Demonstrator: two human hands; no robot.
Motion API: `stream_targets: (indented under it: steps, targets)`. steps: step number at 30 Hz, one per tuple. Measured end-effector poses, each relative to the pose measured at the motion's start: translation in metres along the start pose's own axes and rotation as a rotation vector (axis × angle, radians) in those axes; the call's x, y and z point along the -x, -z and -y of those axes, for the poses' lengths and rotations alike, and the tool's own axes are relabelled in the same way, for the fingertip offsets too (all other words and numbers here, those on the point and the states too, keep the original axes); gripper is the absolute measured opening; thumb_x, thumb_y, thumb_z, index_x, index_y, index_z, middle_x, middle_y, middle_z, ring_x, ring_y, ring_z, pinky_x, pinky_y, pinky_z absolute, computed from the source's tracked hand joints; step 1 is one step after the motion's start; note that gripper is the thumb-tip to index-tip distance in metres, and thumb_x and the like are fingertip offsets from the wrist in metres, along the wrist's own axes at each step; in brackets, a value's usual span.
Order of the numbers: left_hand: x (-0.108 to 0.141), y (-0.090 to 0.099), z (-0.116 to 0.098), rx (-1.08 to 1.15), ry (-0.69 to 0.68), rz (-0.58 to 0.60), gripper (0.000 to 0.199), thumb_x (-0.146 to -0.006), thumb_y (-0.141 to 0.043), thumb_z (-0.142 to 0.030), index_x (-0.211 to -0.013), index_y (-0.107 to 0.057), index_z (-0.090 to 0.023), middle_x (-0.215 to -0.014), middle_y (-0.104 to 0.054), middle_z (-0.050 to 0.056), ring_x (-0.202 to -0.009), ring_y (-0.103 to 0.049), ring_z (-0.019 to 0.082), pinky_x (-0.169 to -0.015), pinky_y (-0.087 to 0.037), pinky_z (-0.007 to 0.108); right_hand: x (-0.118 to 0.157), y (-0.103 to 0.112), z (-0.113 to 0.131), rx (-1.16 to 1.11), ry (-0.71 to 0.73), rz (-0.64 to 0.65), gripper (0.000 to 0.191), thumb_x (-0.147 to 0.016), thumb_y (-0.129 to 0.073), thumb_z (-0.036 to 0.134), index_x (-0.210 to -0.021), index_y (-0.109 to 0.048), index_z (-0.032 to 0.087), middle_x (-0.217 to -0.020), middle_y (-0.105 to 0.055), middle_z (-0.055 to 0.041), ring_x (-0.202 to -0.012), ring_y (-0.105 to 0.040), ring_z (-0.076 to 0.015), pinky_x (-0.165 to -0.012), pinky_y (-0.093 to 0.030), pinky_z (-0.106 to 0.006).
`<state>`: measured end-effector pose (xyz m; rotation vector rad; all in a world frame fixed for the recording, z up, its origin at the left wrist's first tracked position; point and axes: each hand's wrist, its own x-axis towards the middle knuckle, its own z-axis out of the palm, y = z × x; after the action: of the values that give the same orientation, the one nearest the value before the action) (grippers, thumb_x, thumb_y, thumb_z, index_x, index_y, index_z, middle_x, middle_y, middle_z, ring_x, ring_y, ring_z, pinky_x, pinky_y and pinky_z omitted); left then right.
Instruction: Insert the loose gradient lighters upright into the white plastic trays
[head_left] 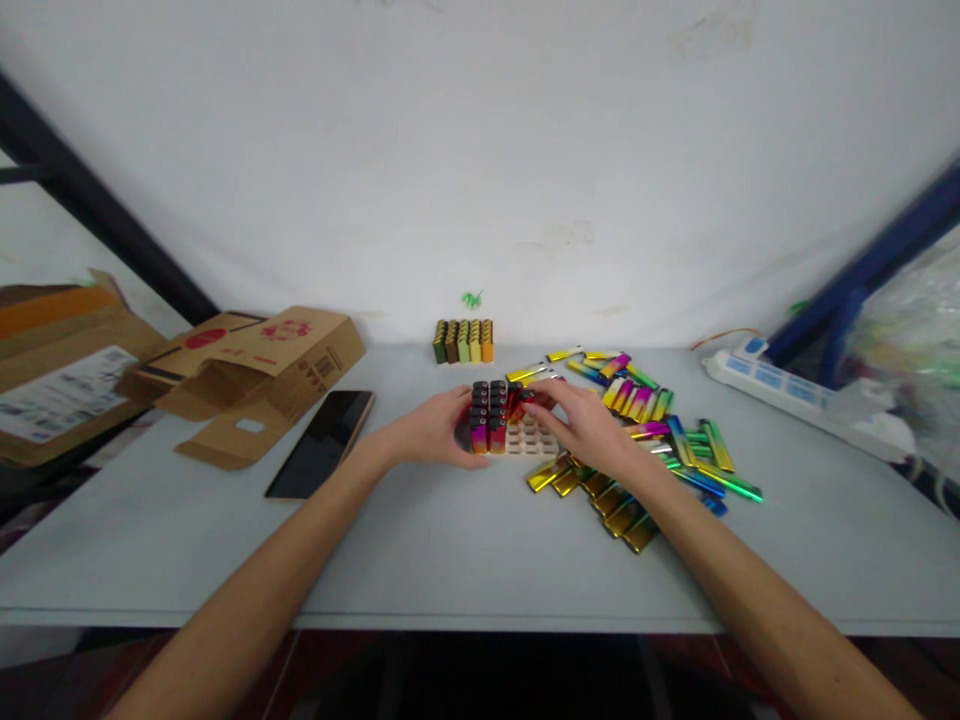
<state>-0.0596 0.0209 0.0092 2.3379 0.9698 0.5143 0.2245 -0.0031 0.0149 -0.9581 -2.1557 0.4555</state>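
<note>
Brown cardboard box, flaps open, on the desk. Dark-screened tablet, lying flat beside it. Left hand, thumb and fingers curved about the left end of the black-topped lighters; whether gripping, cannot tell. Rear block of lighters, upright in rows, near the wall. Black-topped lighters, upright at the left of a pale holed tray. Red lighter, pinched in the right hand above the tray. Loose metallic lighters, heaped. White power strip, far right.
</note>
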Motion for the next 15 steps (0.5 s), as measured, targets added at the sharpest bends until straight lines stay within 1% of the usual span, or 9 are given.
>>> stream_targets:
  steps: [3, 7, 11, 13, 15]
  targets:
    - [0.0, 0.0, -0.001, 0.004, 0.013, -0.004, 0.072, -0.069, -0.093, -0.045, -0.133, -0.067, -0.023, -0.137, -0.072, 0.012, -0.126, -0.07, 0.037, -0.116, -0.055, 0.055, 0.0, 0.001, 0.001, 0.051, -0.036, 0.016, 0.019, -0.11, -0.061, 0.037, -0.116, -0.073, 0.024, -0.101, -0.08, -0.0094, -0.086, -0.071, -0.0261, -0.08, -0.053, -0.038]
    - [-0.001, 0.001, -0.001, 0.004, 0.015, 0.008, 0.075, -0.069, -0.093, -0.044, -0.135, -0.066, -0.023, -0.138, -0.072, 0.013, -0.127, -0.07, 0.038, -0.117, -0.055, 0.055, 0.0, -0.003, 0.0, 0.11, -0.054, 0.04, 0.016, -0.107, -0.065, 0.032, -0.094, -0.069, 0.023, -0.082, -0.072, -0.0055, -0.072, -0.061, -0.0218, -0.07, -0.043, -0.033]
    - [-0.001, 0.001, 0.0, -0.004, 0.017, 0.006, 0.078, -0.069, -0.094, -0.044, -0.138, -0.064, -0.022, -0.14, -0.071, 0.014, -0.13, -0.069, 0.038, -0.118, -0.054, 0.055, -0.001, -0.011, -0.002, 0.083, -0.04, 0.06, 0.01, -0.101, -0.069, 0.02, -0.092, -0.068, 0.023, -0.08, -0.069, -0.0035, -0.072, -0.059, -0.0204, -0.071, -0.041, -0.032]
    - [0.0, 0.001, 0.002, -0.002, 0.024, 0.005, 0.081, -0.069, -0.095, -0.045, -0.139, -0.063, -0.022, -0.141, -0.071, 0.015, -0.13, -0.069, 0.038, -0.118, -0.055, 0.055, -0.001, -0.012, 0.0, 0.084, -0.031, 0.066, 0.011, -0.1, -0.07, 0.018, -0.09, -0.069, 0.022, -0.08, -0.07, -0.0038, -0.073, -0.059, -0.02, -0.072, -0.042, -0.032]
    - [0.0, 0.0, 0.002, 0.001, 0.026, 0.002, 0.082, -0.068, -0.096, -0.044, -0.14, -0.063, -0.022, -0.142, -0.071, 0.015, -0.131, -0.068, 0.039, -0.118, -0.054, 0.055, -0.002, -0.008, 0.001, 0.094, -0.019, 0.086, 0.011, -0.101, -0.069, 0.019, -0.091, -0.071, 0.022, -0.082, -0.071, -0.0044, -0.074, -0.06, -0.0201, -0.073, -0.043, -0.033]
